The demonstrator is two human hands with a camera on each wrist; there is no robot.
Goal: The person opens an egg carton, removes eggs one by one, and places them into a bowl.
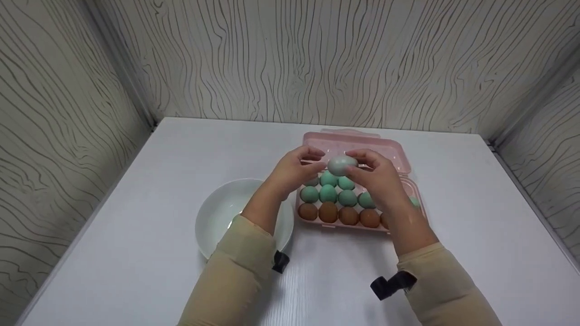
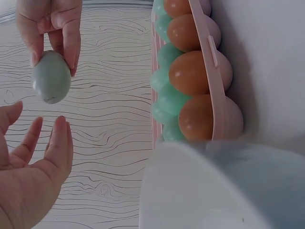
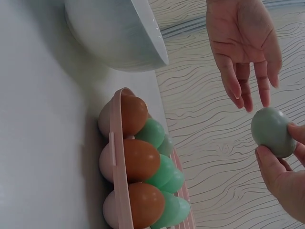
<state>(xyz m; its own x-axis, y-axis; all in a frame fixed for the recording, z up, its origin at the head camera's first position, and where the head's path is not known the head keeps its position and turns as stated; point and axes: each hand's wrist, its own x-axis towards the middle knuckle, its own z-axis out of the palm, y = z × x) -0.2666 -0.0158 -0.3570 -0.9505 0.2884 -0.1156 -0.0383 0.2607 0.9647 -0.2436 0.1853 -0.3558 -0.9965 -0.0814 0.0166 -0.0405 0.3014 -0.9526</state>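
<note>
A pale green egg (image 1: 340,165) is held in the air above the pink egg carton (image 1: 358,227). My right hand (image 1: 379,177) pinches it between thumb and fingers, which the right wrist view also shows around the egg (image 3: 272,132). Facing it from the left is my left hand (image 1: 292,170), its fingers spread and apart from the egg; the left wrist view shows a gap between these fingers (image 2: 58,143) and the egg (image 2: 51,78). Below both hands, the carton holds a front row of brown eggs (image 1: 328,212) with green eggs (image 1: 328,194) behind. My right forearm hides part of its right side.
A white bowl (image 1: 213,217) stands left of the carton, partly under my left forearm. The carton's lid (image 1: 394,156) lies folded back towards the rear wall. Wood-patterned panels (image 1: 290,63) enclose the white table (image 1: 149,203) at the back and sides.
</note>
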